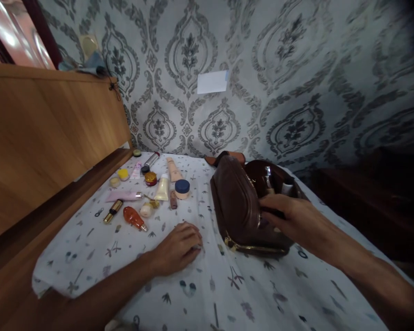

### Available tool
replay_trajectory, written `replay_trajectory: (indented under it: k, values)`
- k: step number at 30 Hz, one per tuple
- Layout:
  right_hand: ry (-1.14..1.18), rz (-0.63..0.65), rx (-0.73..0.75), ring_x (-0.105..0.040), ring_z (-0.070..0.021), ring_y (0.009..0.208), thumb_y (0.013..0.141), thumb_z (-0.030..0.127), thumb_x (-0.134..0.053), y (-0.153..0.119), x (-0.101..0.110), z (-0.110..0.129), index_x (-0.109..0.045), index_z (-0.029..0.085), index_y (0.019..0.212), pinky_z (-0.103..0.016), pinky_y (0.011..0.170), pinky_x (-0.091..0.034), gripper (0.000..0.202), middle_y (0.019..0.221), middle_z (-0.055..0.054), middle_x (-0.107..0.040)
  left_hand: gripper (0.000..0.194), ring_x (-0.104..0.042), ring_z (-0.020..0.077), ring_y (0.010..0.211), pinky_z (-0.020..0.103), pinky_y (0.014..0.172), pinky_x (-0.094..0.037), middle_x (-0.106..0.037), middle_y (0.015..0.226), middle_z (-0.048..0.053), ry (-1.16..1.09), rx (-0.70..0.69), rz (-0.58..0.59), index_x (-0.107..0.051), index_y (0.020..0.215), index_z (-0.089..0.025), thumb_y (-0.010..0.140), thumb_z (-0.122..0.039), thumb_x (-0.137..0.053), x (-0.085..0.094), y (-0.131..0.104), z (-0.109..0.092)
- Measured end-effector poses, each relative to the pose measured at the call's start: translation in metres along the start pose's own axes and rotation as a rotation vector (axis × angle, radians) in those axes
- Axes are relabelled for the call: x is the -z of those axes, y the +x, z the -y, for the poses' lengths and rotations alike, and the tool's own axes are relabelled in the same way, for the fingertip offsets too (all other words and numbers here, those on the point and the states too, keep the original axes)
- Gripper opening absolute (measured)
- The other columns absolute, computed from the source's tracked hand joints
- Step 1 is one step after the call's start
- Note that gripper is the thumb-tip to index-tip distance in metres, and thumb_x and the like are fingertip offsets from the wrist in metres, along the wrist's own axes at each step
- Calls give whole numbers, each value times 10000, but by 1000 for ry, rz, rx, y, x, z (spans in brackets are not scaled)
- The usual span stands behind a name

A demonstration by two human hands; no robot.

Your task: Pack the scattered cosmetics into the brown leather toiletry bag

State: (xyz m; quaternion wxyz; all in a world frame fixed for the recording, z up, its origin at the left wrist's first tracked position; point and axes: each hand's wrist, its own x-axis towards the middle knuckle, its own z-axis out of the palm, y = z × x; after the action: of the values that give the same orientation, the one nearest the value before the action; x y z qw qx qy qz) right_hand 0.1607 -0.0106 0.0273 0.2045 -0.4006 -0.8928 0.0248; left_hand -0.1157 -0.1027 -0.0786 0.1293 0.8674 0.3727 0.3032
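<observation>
A brown leather cosmetic bag (234, 197) stands unzipped on the patterned white cloth (193, 299). Over its opening is my right hand (284, 211), reaching inside by the zip edge. Its index finger and thumb are apart, with a dark gap between them; the fingertips are partly hidden by the bag. Inside, a clear-capped item (268, 177) and a white-topped item (287, 188) show. My left hand (179, 248) rests on the cloth left of the bag, fingers curled in, nothing visible in them. Beyond it lie an orange bottle (134, 218) and a blue-lidded jar (182, 188).
Around the jar are a cream tube (163, 187), a beige tube (173, 169), an amber jar (151, 179), a pink tube (124, 196), a black-and-gold lipstick (113, 211) and several other cosmetics. A wooden panel (55, 138) borders the left side; a patterned wall (179, 115) stands behind.
</observation>
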Motion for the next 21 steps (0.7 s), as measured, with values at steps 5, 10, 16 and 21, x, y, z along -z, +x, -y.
replay_trajectory:
  k: [5,10,16,21]
  values:
    - [-57,157,-111,-687,-203,736,836,56,-481,9,7,12,-675,177,740,-279,664,-457,248,798,-67,-714,129,-569,204,1056,369,979,-446,-669,1000,98,19,-1,38,-577,962,-176,958,-173,-447,0,0,1]
    - [-156,128,-148,-677,-217,669,838,95,-468,9,1,9,-678,179,732,-298,608,-429,250,740,-67,-713,138,-571,203,1034,353,963,-452,-665,972,100,46,-10,40,-586,942,-165,951,-171,-449,-2,0,4]
    - [-117,93,-115,-670,-216,653,820,123,-462,7,-5,-2,-635,205,689,-299,602,-430,232,726,-49,-701,129,-582,207,1013,356,938,-470,-670,967,107,49,-22,49,-589,921,-163,939,-166,-461,-2,0,4]
    - [-69,178,-112,-676,-205,663,810,112,-465,11,2,0,-626,206,686,-274,582,-438,224,743,-54,-700,138,-581,209,1019,360,935,-477,-670,985,111,46,4,69,-589,912,-169,938,-166,-454,0,1,3]
